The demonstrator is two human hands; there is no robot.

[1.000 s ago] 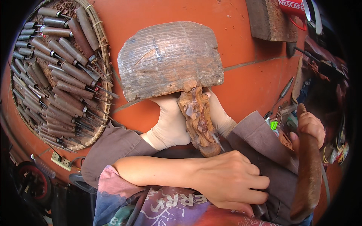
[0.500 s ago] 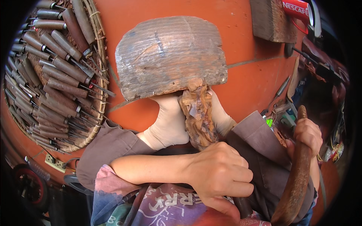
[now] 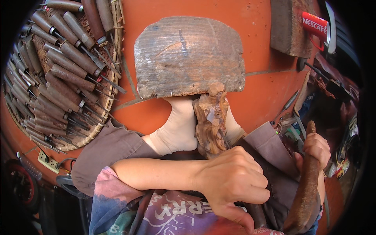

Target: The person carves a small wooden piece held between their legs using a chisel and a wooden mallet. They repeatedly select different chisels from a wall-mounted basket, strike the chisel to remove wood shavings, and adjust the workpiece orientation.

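In front of me a brown wood carving (image 3: 211,117) stands between my sock-clad feet, its far end against a thick, weathered wooden block (image 3: 192,58). My left hand (image 3: 239,182) is closed at the carving's near end, around a chisel (image 3: 256,215). Only part of the chisel's dark handle shows below the fist; its blade is hidden by the hand. At the right, my right hand (image 3: 316,150) grips the thin end of a curved wooden mallet (image 3: 303,196). The mallet's thick end hangs low, toward my lap, apart from the chisel handle.
A round woven basket (image 3: 88,139) full of wooden-handled chisels (image 3: 74,76) sits at the left. A power strip (image 3: 49,162) lies below it. At the far right, a red mug (image 3: 315,27) stands by another wooden block (image 3: 288,29). Assorted tools clutter the floor beneath.
The whole view has shifted, so the basket and block sit farther right in it. My right hand and the mallet have come slightly nearer my body. The left hand keeps its hold by the carving.
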